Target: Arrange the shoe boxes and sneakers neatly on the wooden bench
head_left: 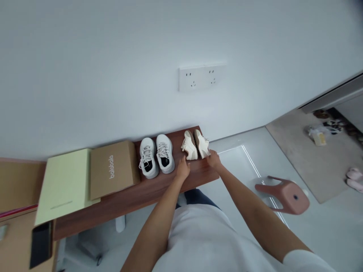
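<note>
A pair of small cream sneakers lies at the right end of a brown wooden bench top (170, 187), tipped on their sides with the tan soles facing each other. My left hand (183, 169) is closed at the near end of the left cream sneaker (190, 146). At the near outer edge of the right cream sneaker (202, 144), my right hand (214, 159) is closed, its fingertips partly hidden by the shoe. Left of my hands stand two larger white sneakers, one white sneaker (148, 156) beside another white sneaker (165, 153), both upright with laces.
A brown shoebox (113, 170) and a pale green box (65, 181) sit on the bench's left part. A dark phone (41, 243) lies at lower left. Behind is a wall with sockets (202, 77). A pink stool (286, 196) stands right; more shoes (354, 179) rest on the floor.
</note>
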`<state>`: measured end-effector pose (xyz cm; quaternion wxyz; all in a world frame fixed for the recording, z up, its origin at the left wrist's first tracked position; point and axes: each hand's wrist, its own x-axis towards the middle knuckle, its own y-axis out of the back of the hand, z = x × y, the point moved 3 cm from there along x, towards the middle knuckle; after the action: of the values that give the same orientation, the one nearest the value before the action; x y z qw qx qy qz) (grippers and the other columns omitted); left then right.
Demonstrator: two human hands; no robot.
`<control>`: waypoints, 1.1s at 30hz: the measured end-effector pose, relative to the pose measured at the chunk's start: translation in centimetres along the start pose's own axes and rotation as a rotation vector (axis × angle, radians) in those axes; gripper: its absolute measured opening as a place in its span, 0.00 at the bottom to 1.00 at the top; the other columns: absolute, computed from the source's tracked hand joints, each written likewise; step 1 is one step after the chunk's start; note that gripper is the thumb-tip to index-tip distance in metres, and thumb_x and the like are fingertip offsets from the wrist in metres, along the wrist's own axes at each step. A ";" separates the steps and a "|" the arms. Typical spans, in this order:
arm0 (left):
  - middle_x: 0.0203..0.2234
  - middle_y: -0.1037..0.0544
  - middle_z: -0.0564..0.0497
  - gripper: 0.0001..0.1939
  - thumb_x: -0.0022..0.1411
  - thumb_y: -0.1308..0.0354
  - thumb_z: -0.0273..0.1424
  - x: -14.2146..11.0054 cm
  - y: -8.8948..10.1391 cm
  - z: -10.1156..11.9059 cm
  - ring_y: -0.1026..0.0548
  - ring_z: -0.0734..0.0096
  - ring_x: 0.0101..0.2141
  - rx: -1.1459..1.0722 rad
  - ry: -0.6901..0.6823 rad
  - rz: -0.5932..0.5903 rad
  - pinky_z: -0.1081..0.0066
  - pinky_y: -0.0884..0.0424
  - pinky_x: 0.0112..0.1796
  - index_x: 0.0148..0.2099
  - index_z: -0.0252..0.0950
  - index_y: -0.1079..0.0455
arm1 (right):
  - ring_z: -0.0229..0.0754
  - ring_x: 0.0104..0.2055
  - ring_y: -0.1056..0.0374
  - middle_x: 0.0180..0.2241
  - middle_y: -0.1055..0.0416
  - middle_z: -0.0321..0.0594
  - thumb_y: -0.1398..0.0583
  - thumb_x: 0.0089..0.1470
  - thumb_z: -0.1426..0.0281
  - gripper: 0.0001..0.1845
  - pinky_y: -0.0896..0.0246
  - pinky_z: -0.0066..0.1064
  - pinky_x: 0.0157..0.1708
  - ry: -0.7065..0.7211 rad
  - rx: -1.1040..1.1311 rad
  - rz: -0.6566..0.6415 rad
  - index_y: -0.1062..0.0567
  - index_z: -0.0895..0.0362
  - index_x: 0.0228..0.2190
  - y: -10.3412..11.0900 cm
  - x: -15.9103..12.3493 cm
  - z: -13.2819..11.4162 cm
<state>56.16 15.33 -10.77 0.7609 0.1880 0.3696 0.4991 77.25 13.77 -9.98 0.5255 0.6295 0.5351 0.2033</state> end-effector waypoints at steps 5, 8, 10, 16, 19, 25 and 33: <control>0.60 0.29 0.33 0.23 0.67 0.46 0.24 2.8 -1.2 0.6 0.29 0.52 0.60 0.068 0.070 -0.069 0.60 0.35 0.59 0.64 0.32 0.34 | 0.52 0.58 0.30 0.57 0.27 0.54 0.40 0.61 0.71 0.29 0.38 0.35 0.58 0.047 -0.003 -0.155 0.32 0.62 0.62 -0.3 2.3 0.9; 0.57 0.27 0.35 0.19 0.67 0.43 0.28 3.6 -1.4 0.5 0.28 0.52 0.59 0.118 0.090 -0.065 0.60 0.35 0.57 0.60 0.34 0.30 | 0.51 0.56 0.29 0.52 0.25 0.52 0.38 0.61 0.69 0.26 0.37 0.34 0.55 0.097 0.003 -0.176 0.29 0.61 0.59 -0.3 2.7 0.9; 0.56 0.25 0.36 0.18 0.67 0.43 0.29 3.7 -1.2 0.4 0.28 0.52 0.57 0.139 0.067 -0.030 0.59 0.35 0.57 0.58 0.34 0.29 | 0.51 0.54 0.29 0.50 0.23 0.50 0.38 0.61 0.69 0.22 0.37 0.35 0.55 0.155 0.011 -0.157 0.27 0.61 0.56 0.0 2.8 0.8; 0.54 0.23 0.38 0.18 0.67 0.45 0.27 2.8 0.2 1.1 0.29 0.52 0.57 0.166 -0.045 0.068 0.59 0.36 0.58 0.58 0.33 0.28 | 0.53 0.57 0.33 0.49 0.22 0.50 0.37 0.60 0.70 0.17 0.39 0.37 0.56 0.305 0.002 -0.056 0.22 0.59 0.50 1.6 2.9 0.0; 0.54 0.23 0.38 0.20 0.67 0.47 0.25 2.2 0.8 2.0 0.30 0.52 0.58 0.228 -0.020 0.100 0.59 0.36 0.58 0.60 0.35 0.29 | 0.53 0.58 0.34 0.49 0.21 0.49 0.38 0.61 0.69 0.16 0.40 0.38 0.56 0.375 -0.078 -0.045 0.21 0.57 0.50 2.0 2.5 -0.9; 0.55 0.24 0.37 0.22 0.69 0.51 0.26 1.5 0.9 3.8 0.30 0.46 0.55 0.393 0.027 0.109 0.54 0.33 0.54 0.63 0.38 0.30 | 0.54 0.57 0.34 0.48 0.20 0.52 0.41 0.64 0.68 0.13 0.42 0.38 0.53 0.438 -0.214 -0.045 0.20 0.56 0.47 2.1 1.6 -3.2; 0.58 0.26 0.38 0.27 0.71 0.54 0.25 2.3 0.9 5.0 0.32 0.47 0.55 0.470 0.040 0.126 0.52 0.32 0.54 0.68 0.40 0.34 | 0.53 0.57 0.34 0.48 0.21 0.52 0.42 0.65 0.68 0.14 0.43 0.39 0.53 0.453 -0.288 -0.062 0.21 0.57 0.48 1.6 2.2 -4.8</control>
<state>59.89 18.19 -7.75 0.6560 0.3727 0.4783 0.4494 74.83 18.07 -7.49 0.4823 0.4698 0.6238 0.3968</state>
